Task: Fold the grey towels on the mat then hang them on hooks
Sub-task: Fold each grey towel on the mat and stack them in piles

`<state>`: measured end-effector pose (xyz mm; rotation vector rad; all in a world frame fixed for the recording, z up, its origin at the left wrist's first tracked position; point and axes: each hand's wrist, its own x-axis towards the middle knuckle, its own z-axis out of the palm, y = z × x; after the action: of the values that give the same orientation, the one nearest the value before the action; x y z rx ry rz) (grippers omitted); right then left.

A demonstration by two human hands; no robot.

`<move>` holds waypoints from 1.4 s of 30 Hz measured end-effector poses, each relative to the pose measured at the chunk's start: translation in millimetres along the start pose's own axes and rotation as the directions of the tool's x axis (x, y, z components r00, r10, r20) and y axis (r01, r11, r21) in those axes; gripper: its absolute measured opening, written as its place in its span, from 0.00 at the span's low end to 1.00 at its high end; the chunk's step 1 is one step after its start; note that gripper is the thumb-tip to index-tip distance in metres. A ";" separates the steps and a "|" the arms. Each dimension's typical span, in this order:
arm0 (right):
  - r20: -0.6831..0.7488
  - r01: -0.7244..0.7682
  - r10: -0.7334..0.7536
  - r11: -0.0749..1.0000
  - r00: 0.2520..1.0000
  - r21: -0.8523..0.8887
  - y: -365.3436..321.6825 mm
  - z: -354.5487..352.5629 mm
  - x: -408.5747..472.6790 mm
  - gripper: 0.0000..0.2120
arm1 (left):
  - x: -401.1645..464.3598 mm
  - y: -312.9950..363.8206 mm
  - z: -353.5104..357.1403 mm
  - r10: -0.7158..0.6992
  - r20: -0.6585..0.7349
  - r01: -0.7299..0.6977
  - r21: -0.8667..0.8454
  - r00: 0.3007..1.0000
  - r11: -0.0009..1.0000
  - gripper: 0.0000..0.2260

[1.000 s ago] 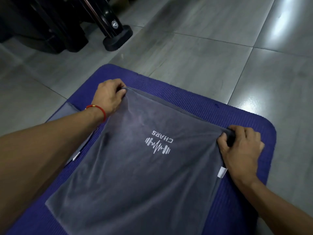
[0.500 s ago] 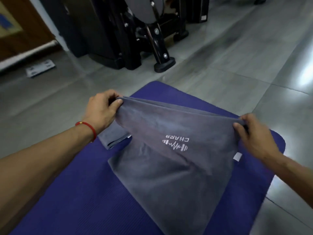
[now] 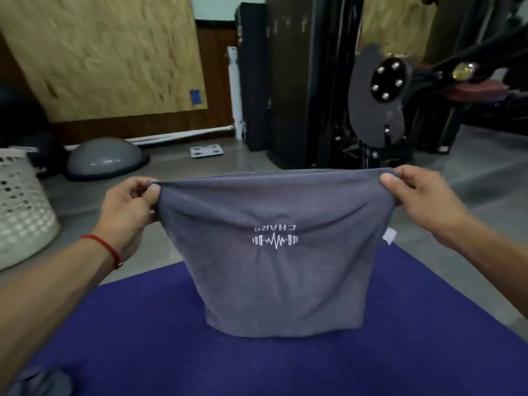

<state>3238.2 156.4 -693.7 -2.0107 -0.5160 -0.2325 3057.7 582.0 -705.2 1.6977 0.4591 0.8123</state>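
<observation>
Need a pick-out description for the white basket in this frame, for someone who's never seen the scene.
Start from the purple mat in the foreground and look past its left side, along the left edge of the frame. The white basket stands there on the grey floor, below the grey half-dome. Its walls are perforated with rows of holes, unlike the smooth dome.

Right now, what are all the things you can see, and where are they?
Towel: one, grey with a white logo, held up above the mat.
Mat: one, purple-blue, on the floor under the towel.
Laundry basket: one, white, far left.
Balance dome: one, grey, on the floor beyond the basket.
Scale: one, white, by the wall.
Gym machine: black, behind the towel.
Left hand: pinches the towel's left top corner.
Right hand: pinches the right top corner.
</observation>
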 end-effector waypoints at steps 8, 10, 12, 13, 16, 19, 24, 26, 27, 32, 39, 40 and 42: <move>0.143 -0.044 0.068 0.985 0.987 -0.167 -32.1 56.5 29.4 0.19 | -23.4 -2.5 -89.2 -0.053 -0.086 0.064 0.141 0.995 0.988 0.14; 0.194 -0.106 0.115 0.993 0.974 -0.056 -37.3 77.3 32.2 0.16 | -23.7 -10.8 -96.9 -0.118 -0.086 0.134 0.216 0.989 0.967 0.08; 0.214 -0.200 0.179 0.976 0.960 0.080 -43.4 99.0 35.8 0.15 | -18.8 -16.4 -95.2 -0.196 -0.117 0.219 0.231 0.974 0.948 0.05; 0.222 -0.231 0.197 0.963 0.955 0.139 -45.0 108.1 39.9 0.14 | -15.0 -17.0 -91.8 -0.229 -0.138 0.254 0.213 0.964 0.943 0.07; 0.179 -0.201 0.163 0.954 0.970 0.221 -51.1 123.6 55.5 0.11 | 1.4 -14.2 -83.2 -0.235 -0.191 0.264 0.141 0.953 0.954 0.12; 0.088 -0.101 0.077 0.942 0.993 0.319 -57.7 123.3 59.7 0.10 | 6.0 -14.5 -83.7 -0.093 -0.238 0.131 0.147 0.967 0.980 0.07; 0.054 -0.037 0.022 0.959 0.998 0.280 -29.0 104.5 27.2 0.15 | -38.6 -45.4 -79.9 0.099 -0.264 -0.046 0.197 0.960 0.979 0.05; 0.111 -0.053 0.033 0.982 0.993 0.184 6.6 104.0 -2.3 0.14 | -74.1 -75.4 -71.6 0.069 -0.234 -0.023 0.194 0.970 0.981 0.05; 0.167 -0.067 0.047 0.991 0.985 0.117 28.9 106.2 -19.9 0.16 | -96.2 -97.2 -68.1 0.016 -0.210 0.025 0.191 0.978 0.981 0.05; 0.590 -0.235 0.288 0.957 0.754 -0.168 132.0 119.8 -123.8 0.15 | -228.8 -203.6 -71.9 -0.346 0.060 0.319 0.265 0.936 0.910 0.09; 0.932 0.284 0.187 0.917 0.310 -0.279 204.0 83.4 -201.6 0.08 | -350.5 -228.8 -124.0 -0.495 0.463 0.139 0.611 0.735 0.779 0.13; 0.954 0.376 0.157 0.893 0.256 -0.248 211.1 78.6 -209.9 0.07 | -361.8 -227.8 -130.3 -0.463 0.504 0.046 0.639 0.729 0.768 0.12; 0.979 0.558 0.108 0.809 0.172 -0.187 223.2 74.8 -228.1 0.06 | -385.9 -233.6 -134.7 -0.333 0.607 -0.199 0.642 0.721 0.741 0.10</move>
<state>3132.0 72.8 -992.4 -2.3960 -1.8068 0.9949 2721.9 480.0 -1018.9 2.4842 0.2870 -0.1698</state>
